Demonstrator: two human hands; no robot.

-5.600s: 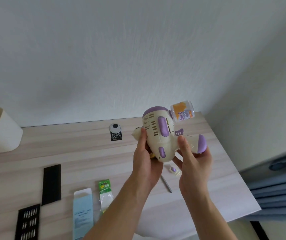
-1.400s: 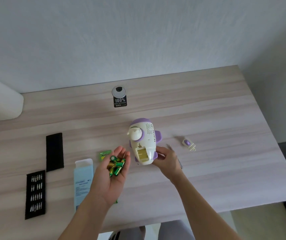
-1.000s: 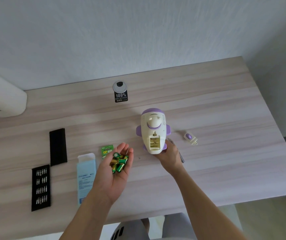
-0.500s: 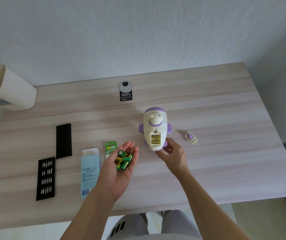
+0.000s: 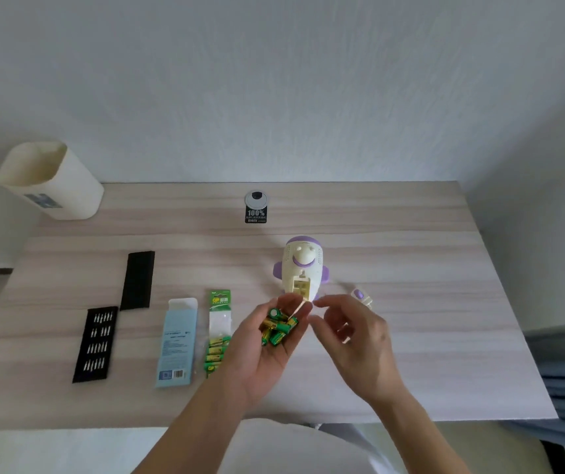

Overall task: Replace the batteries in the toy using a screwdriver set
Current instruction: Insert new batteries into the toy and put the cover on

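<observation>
Head view: our left hand (image 5: pixel 274 340) is cupped palm-up, fingers half curled round a loose pile of batteries (image 5: pixel 279 326). Our right hand (image 5: pixel 352 331), loosely curled and holding nothing we can see, hovers just right of them. The toy (image 5: pixel 303 265) stands on the desk (image 5: pixel 417 254) just beyond our fingertips, its battery bay (image 5: pixel 300 288) open toward us. Picking one battery out could tilt the pile and spill the rest, or knock the toy over.
</observation>
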